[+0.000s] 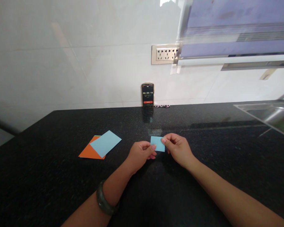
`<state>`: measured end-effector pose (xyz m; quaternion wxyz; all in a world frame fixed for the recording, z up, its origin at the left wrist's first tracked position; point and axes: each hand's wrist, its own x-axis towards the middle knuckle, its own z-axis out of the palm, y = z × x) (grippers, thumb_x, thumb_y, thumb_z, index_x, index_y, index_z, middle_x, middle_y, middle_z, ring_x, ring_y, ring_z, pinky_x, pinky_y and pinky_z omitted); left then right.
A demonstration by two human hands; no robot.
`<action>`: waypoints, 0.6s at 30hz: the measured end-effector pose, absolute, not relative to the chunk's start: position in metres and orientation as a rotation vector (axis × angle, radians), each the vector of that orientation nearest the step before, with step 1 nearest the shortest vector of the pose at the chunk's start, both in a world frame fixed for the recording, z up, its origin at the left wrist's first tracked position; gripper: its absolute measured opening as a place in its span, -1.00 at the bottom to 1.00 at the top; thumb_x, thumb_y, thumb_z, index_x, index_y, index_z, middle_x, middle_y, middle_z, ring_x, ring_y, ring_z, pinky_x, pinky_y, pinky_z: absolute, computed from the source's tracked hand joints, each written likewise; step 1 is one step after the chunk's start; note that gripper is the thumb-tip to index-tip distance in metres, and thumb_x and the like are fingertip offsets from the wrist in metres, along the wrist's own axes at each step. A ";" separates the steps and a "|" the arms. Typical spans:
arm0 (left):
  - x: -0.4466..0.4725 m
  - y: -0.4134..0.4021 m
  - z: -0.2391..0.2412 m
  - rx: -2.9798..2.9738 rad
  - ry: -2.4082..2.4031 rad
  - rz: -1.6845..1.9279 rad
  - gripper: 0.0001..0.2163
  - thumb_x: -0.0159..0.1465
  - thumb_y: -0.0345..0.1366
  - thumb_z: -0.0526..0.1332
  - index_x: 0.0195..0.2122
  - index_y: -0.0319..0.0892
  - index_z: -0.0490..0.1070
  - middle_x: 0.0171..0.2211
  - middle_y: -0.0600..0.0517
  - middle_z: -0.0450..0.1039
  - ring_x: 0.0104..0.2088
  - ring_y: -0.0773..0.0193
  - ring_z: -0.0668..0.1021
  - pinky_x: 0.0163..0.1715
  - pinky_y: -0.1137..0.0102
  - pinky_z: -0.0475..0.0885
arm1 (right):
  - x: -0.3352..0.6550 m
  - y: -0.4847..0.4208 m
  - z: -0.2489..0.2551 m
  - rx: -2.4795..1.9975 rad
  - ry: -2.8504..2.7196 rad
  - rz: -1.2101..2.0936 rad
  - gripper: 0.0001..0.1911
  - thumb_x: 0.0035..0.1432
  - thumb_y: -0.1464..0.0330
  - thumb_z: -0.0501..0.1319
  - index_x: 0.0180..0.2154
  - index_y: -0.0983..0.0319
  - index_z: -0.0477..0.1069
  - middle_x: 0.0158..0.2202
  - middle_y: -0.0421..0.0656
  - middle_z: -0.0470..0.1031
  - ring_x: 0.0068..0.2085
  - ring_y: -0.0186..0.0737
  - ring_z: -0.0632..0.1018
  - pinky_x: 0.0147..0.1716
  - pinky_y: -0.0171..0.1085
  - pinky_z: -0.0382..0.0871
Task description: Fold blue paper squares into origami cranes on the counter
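Observation:
Both of my hands pinch a small folded light blue paper point(157, 143) just above the black counter point(61, 189). My left hand point(140, 154) grips its left edge with fingers curled. My right hand point(177, 148) holds its right edge between thumb and fingers. On my left wrist sits a dark bangle point(104, 200). To the left, on the counter, a light blue sheet point(105, 143) lies across an orange sheet point(88, 152).
A phone point(147, 95) with a running timer leans against the white tiled wall at the back. A wall socket strip point(165, 54) is above it. A steel sink point(269, 115) lies at the right, and a window frame point(236, 60) hangs above it.

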<state>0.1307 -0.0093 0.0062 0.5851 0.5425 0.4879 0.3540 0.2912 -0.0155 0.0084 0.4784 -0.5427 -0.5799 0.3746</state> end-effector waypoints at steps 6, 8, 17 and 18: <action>0.132 -0.009 0.004 1.274 1.138 0.960 -0.79 0.07 -0.20 0.21 -0.54 -0.27 0.39 -0.65 0.07 0.41 -0.63 0.39 0.45 -0.59 0.50 0.32 | 0.282 -0.019 -0.001 -1.211 -1.438 1.217 -0.72 -0.06 0.17 0.22 -0.48 0.26 0.31 -0.63 -0.30 0.25 -0.66 -0.46 0.22 -0.71 -0.42 0.10; 0.133 -0.011 0.005 1.262 1.126 0.980 -0.79 0.07 -0.20 0.20 -0.54 -0.28 0.39 -0.65 0.07 0.41 -0.63 0.40 0.44 -0.58 0.50 0.33 | 0.279 -0.021 -0.002 -1.210 -1.485 1.272 -0.72 -0.08 0.18 0.24 -0.52 0.27 0.33 -0.63 -0.28 0.27 -0.67 -0.46 0.22 -0.72 -0.42 0.08; 0.133 -0.013 0.008 1.272 1.127 0.978 -0.79 0.07 -0.22 0.21 -0.58 -0.27 0.38 -0.67 0.06 0.41 -0.65 0.40 0.44 -0.60 0.50 0.32 | 0.285 -0.017 0.002 -1.269 -1.397 1.333 -0.59 0.04 0.08 0.10 -0.57 0.29 0.35 -0.67 -0.24 0.30 -0.66 -0.43 0.28 -0.67 -0.40 0.18; 0.133 -0.013 0.008 1.276 1.117 0.957 -0.80 0.06 -0.22 0.21 -0.58 -0.27 0.38 -0.67 0.06 0.41 -0.65 0.40 0.44 -0.60 0.50 0.32 | 0.285 -0.015 0.002 -1.248 -1.382 1.295 -0.62 0.02 0.09 0.12 -0.54 0.28 0.36 -0.65 -0.25 0.30 -0.64 -0.43 0.29 -0.66 -0.40 0.19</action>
